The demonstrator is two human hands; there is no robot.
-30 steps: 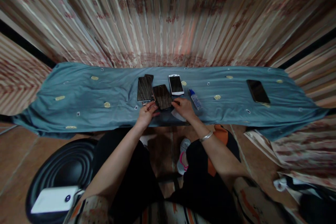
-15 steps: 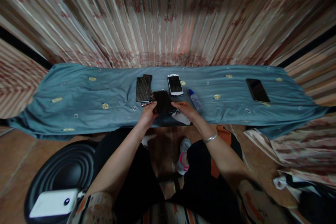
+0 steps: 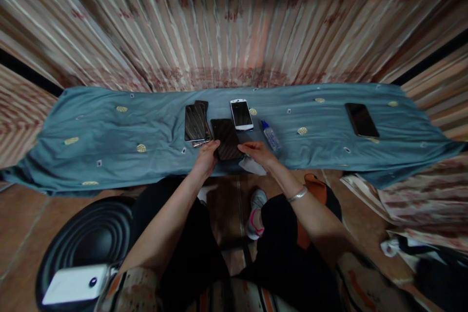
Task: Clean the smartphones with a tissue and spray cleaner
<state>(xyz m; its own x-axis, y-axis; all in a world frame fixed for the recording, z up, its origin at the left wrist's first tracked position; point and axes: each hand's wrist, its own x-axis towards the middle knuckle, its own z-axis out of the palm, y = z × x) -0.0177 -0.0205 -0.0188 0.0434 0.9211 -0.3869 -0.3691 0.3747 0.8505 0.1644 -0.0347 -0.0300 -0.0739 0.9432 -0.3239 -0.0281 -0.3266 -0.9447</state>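
Note:
A dark smartphone (image 3: 225,139) is held between my two hands over the near edge of the cloth-covered table. My left hand (image 3: 205,157) grips its left side, fingers closed. On its right edge my right hand (image 3: 258,151) pinches it, with a whitish cloth (image 3: 252,165) tucked under that palm. Left of the held phone lies a pile of phones (image 3: 195,123), partly overlapping. A white smartphone (image 3: 242,114) lies face up just beyond it. To the right rests a small clear bottle with a blue cap (image 3: 270,135).
Blue-green patterned cloth (image 3: 164,156) covers the long narrow table. Another dark phone (image 3: 361,120) lies at its right end. Striped curtains (image 3: 219,24) hang behind. At lower left, a white device (image 3: 75,283) sits on a black round stool (image 3: 98,239).
The held phone has tipped so more of its face shows to me. Both hands keep their hold, nearly in place. The view has shifted slightly.

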